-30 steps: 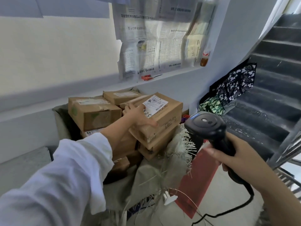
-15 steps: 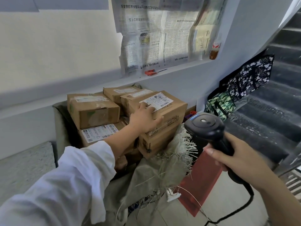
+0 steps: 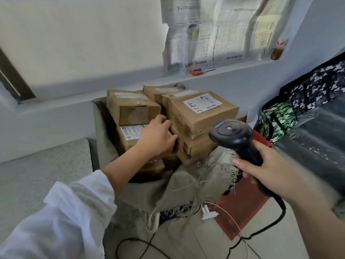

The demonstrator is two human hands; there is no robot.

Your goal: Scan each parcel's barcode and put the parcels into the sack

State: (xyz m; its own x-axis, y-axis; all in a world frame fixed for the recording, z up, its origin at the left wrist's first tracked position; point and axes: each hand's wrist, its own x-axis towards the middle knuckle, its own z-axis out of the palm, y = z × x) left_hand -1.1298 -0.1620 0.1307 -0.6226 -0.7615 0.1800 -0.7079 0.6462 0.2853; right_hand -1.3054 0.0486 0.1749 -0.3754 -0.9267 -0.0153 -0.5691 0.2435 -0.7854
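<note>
Where the sack (image 3: 186,186) sags open toward you, its frayed rim lies near the scanner (image 3: 231,133), and the parcels (image 3: 134,109) fill it up to the wall ledge (image 3: 233,71) just behind. Left side: a grey speckled slab (image 3: 46,165) close beside the sack. Right side: patterned bags (image 3: 308,94) and dark stairs (image 3: 317,137) near the stack. Open room: the tiled floor (image 3: 186,240) in front, crossed by the scanner cable (image 3: 280,212) and partly covered by a red mat (image 3: 239,208). Hidden or unclear: the lowest parcels, covered by sack cloth and your forearm; the scanner's front face, turned from view; the label print, too small to read. Top parcel (image 3: 203,116): on the right-hand pile, white label upward. Your left hand (image 3: 155,139): fingers loosely bent, gripping nothing, laid over a lower labelled parcel (image 3: 130,132), fingertips touching the side of the right-hand pile just beneath the top parcel. Your right hand (image 3: 265,171): fingers wrapped round the scanner's handle, its head just in front of that pile.
</note>
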